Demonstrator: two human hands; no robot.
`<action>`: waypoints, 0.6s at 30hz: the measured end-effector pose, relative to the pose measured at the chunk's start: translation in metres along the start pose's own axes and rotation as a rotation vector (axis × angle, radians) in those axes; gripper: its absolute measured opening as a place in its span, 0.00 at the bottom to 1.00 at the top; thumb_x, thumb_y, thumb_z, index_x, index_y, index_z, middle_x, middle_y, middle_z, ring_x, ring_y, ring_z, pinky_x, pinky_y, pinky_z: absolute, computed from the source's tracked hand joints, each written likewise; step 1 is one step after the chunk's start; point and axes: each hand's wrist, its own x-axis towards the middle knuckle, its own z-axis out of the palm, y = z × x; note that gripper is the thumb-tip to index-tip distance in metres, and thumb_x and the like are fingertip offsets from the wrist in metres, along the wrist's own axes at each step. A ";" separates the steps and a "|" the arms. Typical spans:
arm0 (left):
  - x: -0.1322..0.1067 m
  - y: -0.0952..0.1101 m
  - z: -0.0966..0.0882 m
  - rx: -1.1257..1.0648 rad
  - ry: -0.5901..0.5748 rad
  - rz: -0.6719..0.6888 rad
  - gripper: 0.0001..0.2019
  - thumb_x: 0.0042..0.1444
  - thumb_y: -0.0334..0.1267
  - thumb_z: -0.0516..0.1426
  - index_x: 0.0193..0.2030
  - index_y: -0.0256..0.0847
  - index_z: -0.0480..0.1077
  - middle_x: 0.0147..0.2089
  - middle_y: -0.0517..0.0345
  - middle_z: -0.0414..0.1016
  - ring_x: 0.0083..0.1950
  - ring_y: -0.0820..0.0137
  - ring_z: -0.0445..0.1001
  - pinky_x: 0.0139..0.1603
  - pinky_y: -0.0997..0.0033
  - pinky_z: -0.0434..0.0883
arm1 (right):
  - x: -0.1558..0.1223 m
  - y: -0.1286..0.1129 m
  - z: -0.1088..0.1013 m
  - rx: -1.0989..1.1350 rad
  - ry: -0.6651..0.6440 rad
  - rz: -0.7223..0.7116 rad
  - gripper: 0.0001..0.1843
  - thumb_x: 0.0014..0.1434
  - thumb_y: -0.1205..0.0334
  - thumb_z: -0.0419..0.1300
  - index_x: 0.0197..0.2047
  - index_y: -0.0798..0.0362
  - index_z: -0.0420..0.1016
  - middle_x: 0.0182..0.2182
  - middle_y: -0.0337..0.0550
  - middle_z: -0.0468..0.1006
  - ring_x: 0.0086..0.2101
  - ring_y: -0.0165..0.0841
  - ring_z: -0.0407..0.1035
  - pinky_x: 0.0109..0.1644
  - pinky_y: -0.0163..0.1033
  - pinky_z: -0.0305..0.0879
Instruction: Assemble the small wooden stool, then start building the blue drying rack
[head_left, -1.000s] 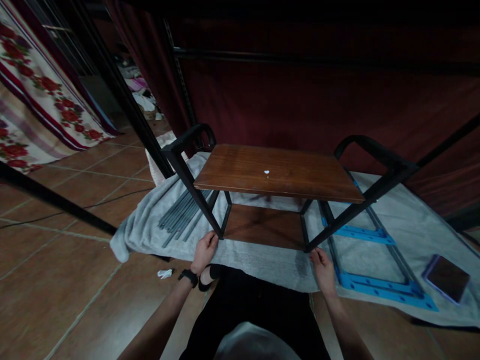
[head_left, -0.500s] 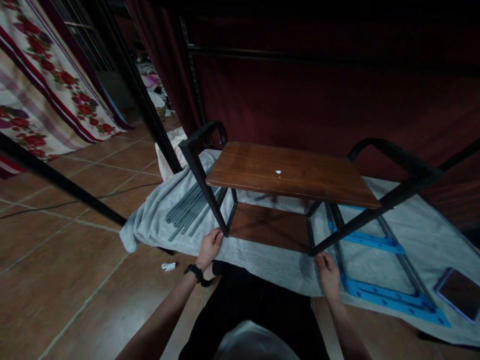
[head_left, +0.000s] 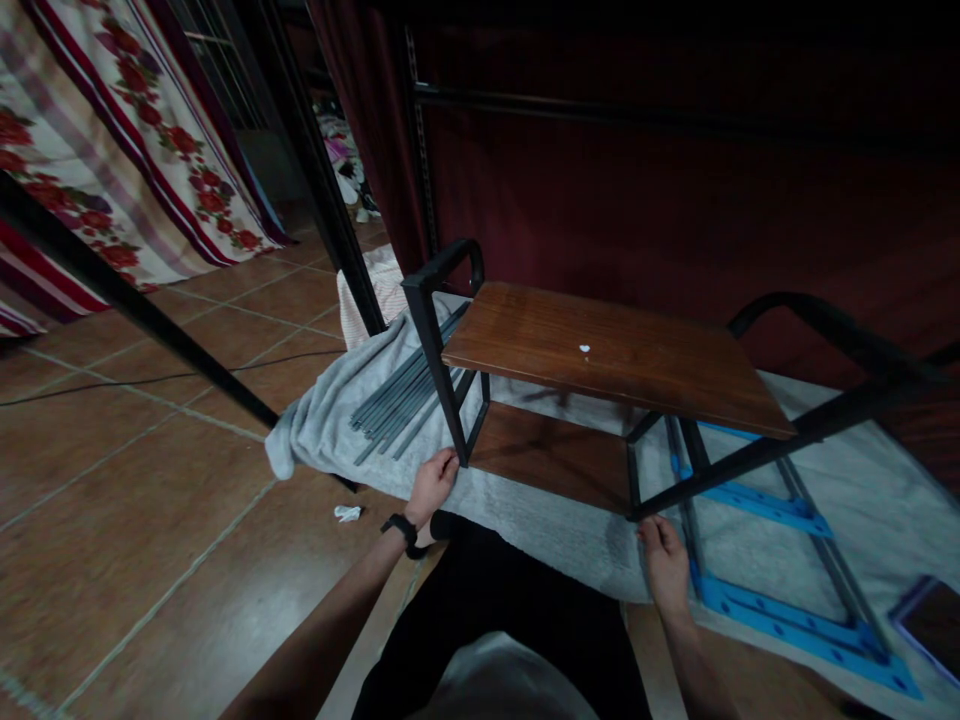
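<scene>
A small rack with a black metal frame (head_left: 442, 360) and a brown wooden top shelf (head_left: 611, 355) stands on a grey towel (head_left: 540, 515) on the floor. A lower wooden shelf (head_left: 551, 455) sits under it. My left hand (head_left: 433, 485), with a black wristband, has its fingers curled round the foot of the near left leg. My right hand (head_left: 666, 562) rests with fingers bent at the foot of the near right leg (head_left: 645, 505).
Several grey metal rods (head_left: 397, 395) lie on the towel to the left. A blue-ended metal frame (head_left: 780, 590) lies flat on the right, with a dark tablet (head_left: 934, 625) at the far right edge. Tiled floor, a black pole (head_left: 150, 315), floral fabric (head_left: 112, 150) on the left.
The view has swung to the left, so the rack and towel sit further right in the picture. Both hands stay at the feet of the rack's near legs.
</scene>
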 end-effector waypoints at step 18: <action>-0.010 -0.006 0.008 0.263 -0.004 0.148 0.12 0.69 0.40 0.43 0.39 0.42 0.64 0.37 0.53 0.71 0.39 0.66 0.73 0.43 0.66 0.71 | 0.000 0.004 -0.003 -0.027 -0.003 0.040 0.28 0.53 0.34 0.59 0.38 0.53 0.75 0.31 0.42 0.76 0.33 0.38 0.70 0.41 0.42 0.64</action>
